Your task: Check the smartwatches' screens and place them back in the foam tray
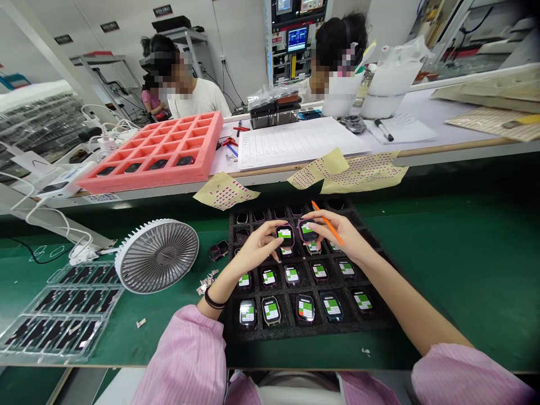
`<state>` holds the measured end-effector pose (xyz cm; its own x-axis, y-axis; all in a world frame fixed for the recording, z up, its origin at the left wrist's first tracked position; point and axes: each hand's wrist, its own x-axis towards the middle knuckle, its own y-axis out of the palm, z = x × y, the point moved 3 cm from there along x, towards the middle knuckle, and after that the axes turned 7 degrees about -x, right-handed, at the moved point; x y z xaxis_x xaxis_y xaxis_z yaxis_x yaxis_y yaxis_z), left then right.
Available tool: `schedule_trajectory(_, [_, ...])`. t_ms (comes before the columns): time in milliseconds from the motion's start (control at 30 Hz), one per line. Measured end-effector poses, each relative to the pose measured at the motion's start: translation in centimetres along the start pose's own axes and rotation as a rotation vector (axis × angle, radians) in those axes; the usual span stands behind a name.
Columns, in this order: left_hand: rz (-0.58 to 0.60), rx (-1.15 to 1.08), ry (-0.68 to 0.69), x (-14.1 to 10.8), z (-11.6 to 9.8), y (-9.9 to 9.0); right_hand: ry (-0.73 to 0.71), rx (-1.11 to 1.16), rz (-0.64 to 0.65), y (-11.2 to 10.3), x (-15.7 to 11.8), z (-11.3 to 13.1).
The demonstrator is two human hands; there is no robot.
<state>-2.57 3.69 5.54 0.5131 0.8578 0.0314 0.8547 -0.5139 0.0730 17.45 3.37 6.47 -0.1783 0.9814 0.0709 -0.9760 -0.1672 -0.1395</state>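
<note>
My left hand [262,243] is closed on a smartwatch body [284,235] with a lit green and white screen. Beside it, my right hand [337,229] holds a second watch body [307,229], also lit, by its edge. An orange pen-like stick [327,222] is tucked between the fingers of that same hand. Both watches are just above a black foam tray [301,333] with rows of square pockets. Many pockets hold watch bodies with lit screens, such as one watch [305,307] in the front row. Those at the back are dark.
A grey fan [158,256] stands left of the foam tray, near a clear plastic tray [90,343] of black parts. On the raised shelf lie a pink foam tray [147,181] and paper sheets [299,140]. Yellow sticker sheets [365,171] hang over its edge. Two people sit opposite.
</note>
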Motion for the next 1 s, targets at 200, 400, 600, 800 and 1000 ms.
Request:
schedule_trajectory(200, [-0.106, 0.047, -0.015, 0.11, -0.07, -0.26, -0.015, -0.018, -0.037, 0.06, 0.0, 0.09])
schedule_trajectory(400, [-0.168, 0.111, 0.019, 0.3, -0.34, -0.42, -0.035, -0.016, 0.006, 0.03, 0.41, -0.33])
schedule_trajectory(600, [-0.169, 0.106, 0.023, 0.45, -0.43, -0.55, -0.026, 0.023, 0.141, 0.23, 0.24, -0.28])
schedule_trajectory(800, [-0.181, 0.095, 0.017, 0.13, -0.57, -0.26, 0.002, -0.037, 0.137, 0.25, -0.08, -0.47])
schedule_trajectory(1000, [-0.194, 0.092, 0.024, 0.09, -0.32, -0.07, -0.003, -0.02, 0.039, 0.43, 0.1, -0.68])
